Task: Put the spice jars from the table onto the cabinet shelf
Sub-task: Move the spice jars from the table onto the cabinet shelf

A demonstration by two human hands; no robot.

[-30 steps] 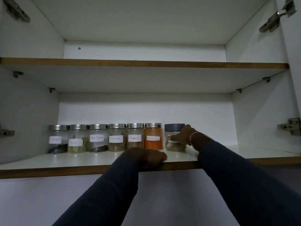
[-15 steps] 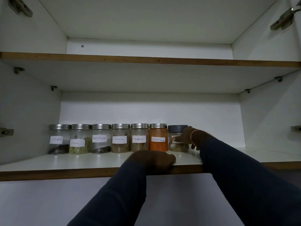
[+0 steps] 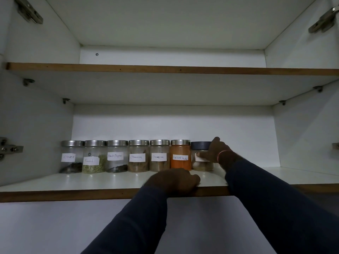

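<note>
**Seventh jar held at the end of the shelf row**

The white cabinet (image 3: 165, 125) stands open, and its lower shelf (image 3: 55, 182) carries the red chilli powder jar (image 3: 180, 154), which serves as the marker here. The upper shelf (image 3: 165, 69) runs well above that jar.

Two dark-sleeved arms reach up from below it. The left hand (image 3: 174, 180) rests on the shelf's front edge just in front of the chilli jar, fingers curled; whether it grips the edge cannot be told. The right hand (image 3: 215, 153) grips the dark-lidded jar (image 3: 200, 145), which stands upright on the shelf just right of the chilli jar, thumb across its label and a finger raised beside its lid.

To the left of the chilli jar, steel-lidded jars stand side by side: two Cinnamon jars (image 3: 159, 156), then Black Pepper jar (image 3: 116, 156), Fennel jar (image 3: 93, 156) and Cloves jar (image 3: 70, 156) farthest away. A metal hinge (image 3: 11, 148) sits on the wall far left of it.
</note>
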